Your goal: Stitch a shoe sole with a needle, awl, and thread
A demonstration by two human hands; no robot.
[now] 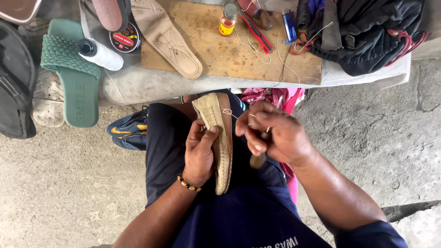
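A tan woven shoe [219, 133] rests on its side on my lap, sole edge facing right. My left hand [198, 154] grips the shoe's upper from the left, thumb near the top; a beaded bracelet circles that wrist. My right hand [275, 135] is closed around a wooden-handled awl [258, 158] and pinches a thin thread that runs to a stitch near the shoe's toe. The awl's metal tip pokes up above my fingers.
A wooden board [239, 55] on the bench ahead holds an insole [167, 39], a small orange bottle [227, 19], a red cutter [257, 30], a blue lighter [289, 25] and loose thread. A green sandal [73, 73], a white thread spool [101, 54], a black bag [367, 32] and a blue sneaker [128, 131] lie around.
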